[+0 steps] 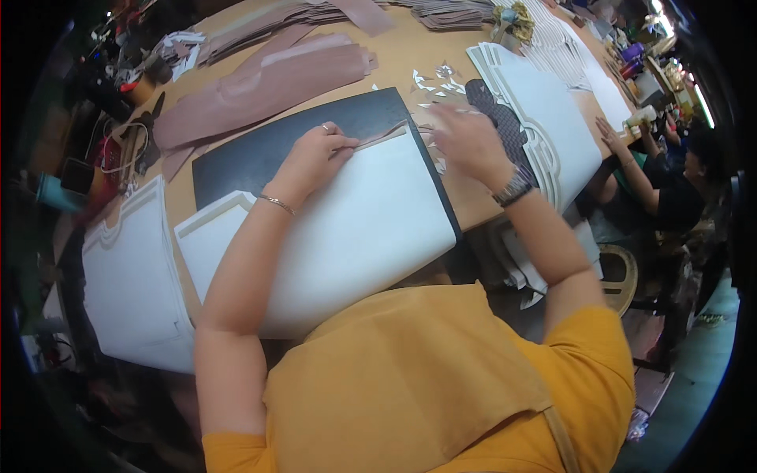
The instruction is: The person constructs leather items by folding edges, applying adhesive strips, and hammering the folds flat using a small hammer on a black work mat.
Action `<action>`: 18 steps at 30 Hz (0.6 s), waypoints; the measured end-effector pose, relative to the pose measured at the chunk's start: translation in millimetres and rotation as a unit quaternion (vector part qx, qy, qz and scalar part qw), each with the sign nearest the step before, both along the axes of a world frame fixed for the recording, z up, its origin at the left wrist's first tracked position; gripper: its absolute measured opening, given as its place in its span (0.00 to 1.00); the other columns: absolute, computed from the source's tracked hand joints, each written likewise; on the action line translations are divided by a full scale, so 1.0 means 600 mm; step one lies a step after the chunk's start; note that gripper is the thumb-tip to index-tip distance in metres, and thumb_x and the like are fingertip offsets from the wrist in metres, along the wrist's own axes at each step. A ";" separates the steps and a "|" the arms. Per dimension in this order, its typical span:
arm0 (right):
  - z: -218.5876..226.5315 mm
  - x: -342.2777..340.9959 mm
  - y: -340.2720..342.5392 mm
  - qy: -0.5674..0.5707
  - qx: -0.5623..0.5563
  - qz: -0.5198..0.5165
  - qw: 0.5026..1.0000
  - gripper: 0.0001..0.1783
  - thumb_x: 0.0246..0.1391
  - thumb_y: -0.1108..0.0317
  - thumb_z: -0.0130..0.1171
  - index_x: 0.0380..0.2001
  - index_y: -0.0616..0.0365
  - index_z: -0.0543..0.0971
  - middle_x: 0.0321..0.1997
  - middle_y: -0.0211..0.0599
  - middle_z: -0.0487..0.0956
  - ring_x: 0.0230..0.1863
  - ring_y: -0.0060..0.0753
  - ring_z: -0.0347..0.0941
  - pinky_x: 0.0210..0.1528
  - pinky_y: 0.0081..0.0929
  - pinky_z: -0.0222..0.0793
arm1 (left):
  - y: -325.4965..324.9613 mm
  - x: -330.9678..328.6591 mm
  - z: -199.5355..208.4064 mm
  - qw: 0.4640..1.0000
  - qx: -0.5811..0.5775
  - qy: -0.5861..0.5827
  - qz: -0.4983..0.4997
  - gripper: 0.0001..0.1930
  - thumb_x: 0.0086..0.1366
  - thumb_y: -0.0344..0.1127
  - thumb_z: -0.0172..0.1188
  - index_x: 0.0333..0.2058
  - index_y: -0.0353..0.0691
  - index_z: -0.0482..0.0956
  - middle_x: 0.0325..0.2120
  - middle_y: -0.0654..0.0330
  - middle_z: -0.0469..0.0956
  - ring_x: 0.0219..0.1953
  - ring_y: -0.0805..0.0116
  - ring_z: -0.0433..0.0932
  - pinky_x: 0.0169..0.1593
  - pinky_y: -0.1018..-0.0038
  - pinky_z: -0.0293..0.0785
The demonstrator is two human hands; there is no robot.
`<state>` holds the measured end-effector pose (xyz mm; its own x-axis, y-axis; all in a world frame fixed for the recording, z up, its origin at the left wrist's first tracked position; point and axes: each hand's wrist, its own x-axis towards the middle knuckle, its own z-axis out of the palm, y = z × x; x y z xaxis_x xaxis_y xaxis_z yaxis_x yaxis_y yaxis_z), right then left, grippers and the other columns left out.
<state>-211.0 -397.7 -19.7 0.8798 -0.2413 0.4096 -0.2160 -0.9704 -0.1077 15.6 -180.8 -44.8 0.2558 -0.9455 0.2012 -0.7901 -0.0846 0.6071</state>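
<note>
A large white sheet (355, 213) lies over a dark board (244, 162) and hangs toward my lap. Along its far edge runs a narrow brownish strip (382, 135), partly lifted. My left hand (325, 154) is closed at the strip's left end, thumb and fingertips pinching it against the sheet edge. Just beyond the board's right side, my right hand (471, 142) is raised over the table and smeared by motion. Its fingers are too blurred to show whether they hold anything. Small white scraps (441, 72) lie scattered beyond it.
Brown material pieces (268, 94) are piled at the far left. White cut panels (544, 102) are stacked at the right beside a dark patterned pad (493, 106). More white panels (130, 276) hang over the left edge. Another person (666, 185) sits at the right.
</note>
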 end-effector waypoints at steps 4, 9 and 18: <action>-0.040 -0.134 -0.052 0.031 0.036 -0.207 0.977 0.22 0.60 0.56 0.61 0.52 0.58 0.76 0.50 0.51 0.79 0.49 0.54 0.75 0.52 0.46 0.71 | 0.004 -0.007 -0.002 0.999 -0.011 -0.051 -0.011 0.13 0.65 0.27 0.60 0.48 0.39 0.84 0.41 0.55 0.78 0.43 0.57 0.78 0.48 0.68 0.75; -0.061 -0.179 -0.058 0.042 0.124 -0.268 0.955 0.26 0.61 0.50 0.61 0.50 0.63 0.76 0.43 0.52 0.80 0.46 0.53 0.77 0.50 0.43 0.72 | 0.019 0.000 0.028 0.997 0.056 0.051 0.021 0.12 0.65 0.26 0.60 0.47 0.36 0.84 0.40 0.55 0.79 0.42 0.57 0.79 0.48 0.69 0.74; 0.048 0.019 0.088 0.015 0.306 0.021 0.952 0.18 0.67 0.56 0.54 0.45 0.62 0.75 0.33 0.56 0.80 0.38 0.57 0.78 0.41 0.43 0.71 | 0.031 0.006 0.031 0.996 0.052 0.059 0.043 0.10 0.63 0.27 0.64 0.43 0.35 0.86 0.36 0.55 0.80 0.38 0.61 0.79 0.47 0.70 0.75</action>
<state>-199.6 -345.1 9.1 0.9026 -0.3917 0.1787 -0.1904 -0.7355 -0.6502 19.4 -162.4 -25.9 0.3522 -0.9336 0.0660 -0.7005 -0.2162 0.6802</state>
